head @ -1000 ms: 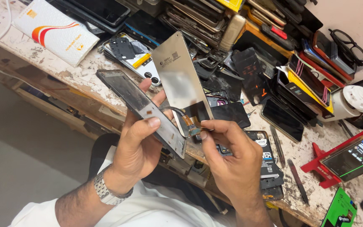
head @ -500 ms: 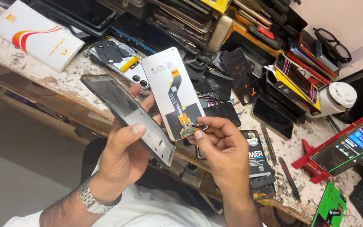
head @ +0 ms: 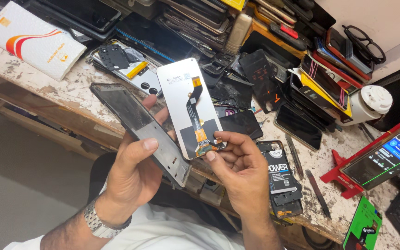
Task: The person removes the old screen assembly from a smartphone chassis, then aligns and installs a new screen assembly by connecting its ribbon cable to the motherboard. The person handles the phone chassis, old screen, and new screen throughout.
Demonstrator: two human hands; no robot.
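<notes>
Silver-backed and laced with an orange flex cable, a detached phone screen panel (head: 190, 107) is held upright above the edge of a paint-chipped desk (head: 65, 99), its back toward the camera. The right hand (head: 239, 173) has its fingers (head: 218, 139) clamped on the panel's lower right corner, thumb and forefinger pinching beside the cable's end. Just left of the panel, touching its lower left edge, the left hand (head: 133, 178) grips a dark phone frame (head: 140, 129), thumb pressed across the face, fingers closed behind it; a metal wristwatch (head: 99, 221) sits on that wrist. Behind the panel lies an opened phone body with a yellow strip (head: 128, 69); farther left of it, a white box with an orange swirl (head: 31, 39). To the right of the panel, a black battery (head: 281, 171) lies on the desk, tweezers (head: 295, 155) beside it, then a red stand holding a lit phone (head: 385, 155). Stacked phones and black spectacles (head: 364, 44) crowd the desk beyond the panel.
</notes>
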